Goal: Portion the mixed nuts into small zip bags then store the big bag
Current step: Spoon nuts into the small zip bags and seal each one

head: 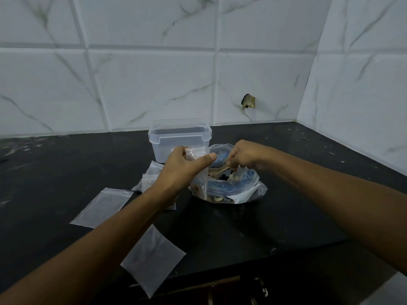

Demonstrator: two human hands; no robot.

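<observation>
The big clear bag of mixed nuts (233, 190), with blue print, sits open on the black counter (253, 221) at centre. My left hand (182, 170) holds a small clear zip bag (197, 170) upright beside the big bag's left edge, thumb across its top. Over the mouth of the big bag, my right hand (244, 156) grips a small pale wooden spoon (219, 169) whose bowl points down among the nuts. Empty small zip bags lie flat on the counter at left (103, 206), front (152, 258) and under my left wrist (149, 179).
A clear plastic box (179, 137) without a lid stands just behind the hands, near the marble-tiled wall. The tiled walls meet in a corner at the right. The counter's front edge runs below the bags, with a dark drawer or cabinet front (209, 289) beneath.
</observation>
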